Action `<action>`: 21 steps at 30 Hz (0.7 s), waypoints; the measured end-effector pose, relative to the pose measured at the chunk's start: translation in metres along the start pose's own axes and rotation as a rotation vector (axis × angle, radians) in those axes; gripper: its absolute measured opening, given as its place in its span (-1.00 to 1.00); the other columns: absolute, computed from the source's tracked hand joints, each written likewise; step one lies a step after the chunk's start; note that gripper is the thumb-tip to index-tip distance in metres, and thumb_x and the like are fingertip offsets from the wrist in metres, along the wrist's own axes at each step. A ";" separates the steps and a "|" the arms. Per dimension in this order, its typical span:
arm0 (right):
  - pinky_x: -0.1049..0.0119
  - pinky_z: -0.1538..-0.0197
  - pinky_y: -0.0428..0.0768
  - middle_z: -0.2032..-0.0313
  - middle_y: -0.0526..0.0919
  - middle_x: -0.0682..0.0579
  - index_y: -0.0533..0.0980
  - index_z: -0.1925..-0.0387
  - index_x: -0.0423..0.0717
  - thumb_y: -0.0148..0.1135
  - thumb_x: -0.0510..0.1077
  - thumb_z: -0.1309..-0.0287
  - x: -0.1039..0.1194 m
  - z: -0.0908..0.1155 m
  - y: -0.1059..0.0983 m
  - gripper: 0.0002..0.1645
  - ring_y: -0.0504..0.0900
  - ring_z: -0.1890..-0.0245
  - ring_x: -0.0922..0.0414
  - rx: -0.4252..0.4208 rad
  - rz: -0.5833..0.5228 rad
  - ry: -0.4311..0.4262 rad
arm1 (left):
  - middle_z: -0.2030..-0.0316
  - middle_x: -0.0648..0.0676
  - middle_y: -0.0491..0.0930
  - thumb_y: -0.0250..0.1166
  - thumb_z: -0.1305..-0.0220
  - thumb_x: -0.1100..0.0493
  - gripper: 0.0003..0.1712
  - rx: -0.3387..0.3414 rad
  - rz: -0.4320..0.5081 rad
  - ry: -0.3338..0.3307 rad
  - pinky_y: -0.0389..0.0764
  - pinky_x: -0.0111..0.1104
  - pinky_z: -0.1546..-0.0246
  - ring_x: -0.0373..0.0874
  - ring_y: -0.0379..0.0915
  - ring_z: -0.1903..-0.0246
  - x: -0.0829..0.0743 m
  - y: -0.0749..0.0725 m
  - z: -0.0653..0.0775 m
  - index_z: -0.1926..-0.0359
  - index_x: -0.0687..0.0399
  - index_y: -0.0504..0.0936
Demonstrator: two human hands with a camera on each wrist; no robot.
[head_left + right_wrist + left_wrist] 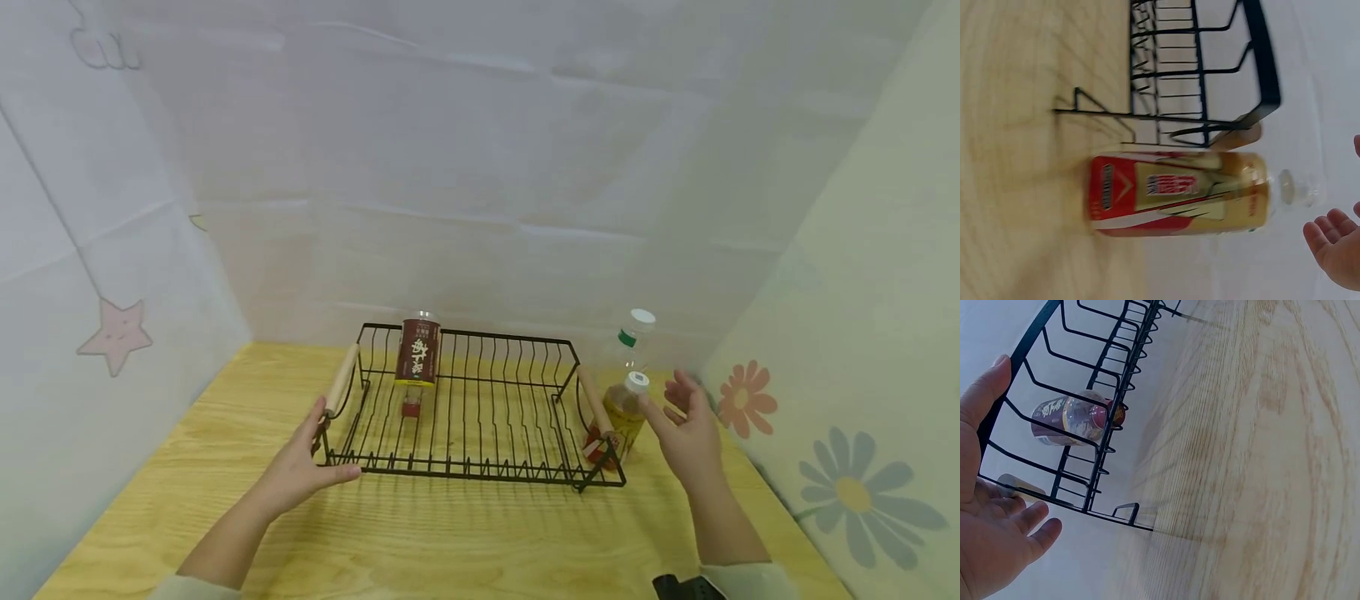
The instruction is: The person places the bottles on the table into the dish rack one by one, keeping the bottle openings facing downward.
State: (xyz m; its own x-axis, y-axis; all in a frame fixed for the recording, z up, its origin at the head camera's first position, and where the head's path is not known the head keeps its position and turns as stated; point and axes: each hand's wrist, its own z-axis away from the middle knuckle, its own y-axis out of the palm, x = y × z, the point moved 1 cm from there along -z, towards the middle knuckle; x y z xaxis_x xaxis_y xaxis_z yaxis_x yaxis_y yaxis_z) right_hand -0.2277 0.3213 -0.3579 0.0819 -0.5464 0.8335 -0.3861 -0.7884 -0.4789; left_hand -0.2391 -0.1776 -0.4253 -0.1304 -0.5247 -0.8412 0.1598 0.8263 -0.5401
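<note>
A black wire dish rack (480, 477) with wooden handles stands on the table. My left hand (292, 473) is at its front left corner, thumb against the front rail and fingers spread loosely by the side. Inside the rack, towards the left, a bottle with a dark red label (417, 350) leans cap down. To the rack's right stands an amber drink bottle (628, 410) with a white cap; its red and gold label (1175, 194) shows in the right wrist view. My right hand (693, 442) hovers right of that bottle, empty, fingers relaxed.
A clear bottle (628, 338) with a green label and white cap stands behind the amber one. The wood-grain table (420, 542) meets pale cloth walls (480, 167) at the back and both sides. A dark wristband (686, 587) is on the right wrist.
</note>
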 end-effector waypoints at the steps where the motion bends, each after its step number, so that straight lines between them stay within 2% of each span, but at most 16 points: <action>1: 0.72 -0.17 0.37 -0.40 0.18 -0.26 -0.11 -0.53 -0.16 0.14 0.12 -0.35 -0.005 -0.001 0.001 -0.03 0.22 -0.38 -0.16 -0.002 0.010 0.019 | -0.50 0.46 -0.25 0.50 -0.03 -0.11 0.47 0.000 -0.001 -0.003 0.03 0.46 -0.24 0.57 -0.22 -0.40 0.000 0.000 0.000 -0.54 -0.06 -0.50; 4: 0.29 -0.41 0.38 -0.43 0.15 -0.26 -0.15 -0.53 -0.13 0.12 0.15 -0.35 -0.018 -0.001 0.005 -0.01 0.20 -0.41 -0.16 -0.002 -0.005 0.079 | -0.50 0.46 -0.26 0.50 -0.03 -0.11 0.47 -0.004 -0.002 -0.005 0.03 0.46 -0.24 0.57 -0.22 -0.40 0.001 -0.001 0.000 -0.54 -0.06 -0.51; 6: -0.03 -0.44 0.31 -0.44 0.13 -0.26 -0.16 -0.53 -0.14 0.12 0.13 -0.35 -0.026 -0.001 0.008 -0.01 0.19 -0.42 -0.17 -0.012 -0.030 0.104 | -0.50 0.46 -0.26 0.50 -0.03 -0.11 0.47 -0.009 -0.004 0.000 0.02 0.46 -0.25 0.56 -0.22 -0.40 0.001 -0.002 0.000 -0.54 -0.04 -0.50; 7: -0.10 -0.44 0.28 -0.44 0.12 -0.27 -0.17 -0.53 -0.15 0.13 0.11 -0.36 -0.029 0.000 0.009 -0.01 0.18 -0.42 -0.18 -0.014 -0.042 0.112 | -0.50 0.46 -0.25 0.50 -0.04 -0.11 0.47 -0.011 -0.003 0.003 0.02 0.45 -0.25 0.56 -0.21 -0.40 0.001 -0.002 0.000 -0.54 -0.03 -0.50; 12: -0.15 -0.45 0.23 -0.44 0.06 -0.34 -0.20 -0.52 -0.22 0.13 -0.02 -0.38 -0.048 0.004 0.018 -0.03 0.13 -0.42 -0.24 0.000 -0.075 0.146 | -0.49 0.47 -0.23 0.50 -0.04 -0.10 0.47 -0.010 0.005 0.012 0.01 0.45 -0.26 0.56 -0.21 -0.40 0.000 -0.002 0.000 -0.54 -0.01 -0.50; 21: -0.18 -0.47 0.20 -0.48 -0.08 -0.36 -0.32 -0.53 -0.18 0.13 -0.06 -0.36 -0.079 0.009 0.030 0.04 0.03 -0.45 -0.33 0.051 -0.088 0.246 | -0.49 0.49 -0.23 0.49 -0.06 -0.08 0.46 0.011 0.010 0.014 0.02 0.45 -0.26 0.56 -0.21 -0.41 -0.002 -0.001 0.002 -0.54 0.02 -0.51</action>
State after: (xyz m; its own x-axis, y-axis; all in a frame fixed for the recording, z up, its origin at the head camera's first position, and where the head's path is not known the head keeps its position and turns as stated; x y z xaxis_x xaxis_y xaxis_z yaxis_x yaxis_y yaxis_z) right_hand -0.2375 0.3378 -0.4405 -0.1145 -0.3948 0.9116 -0.3401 -0.8466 -0.4093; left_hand -0.2375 -0.1777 -0.4228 -0.1421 -0.5136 -0.8462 0.1719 0.8291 -0.5321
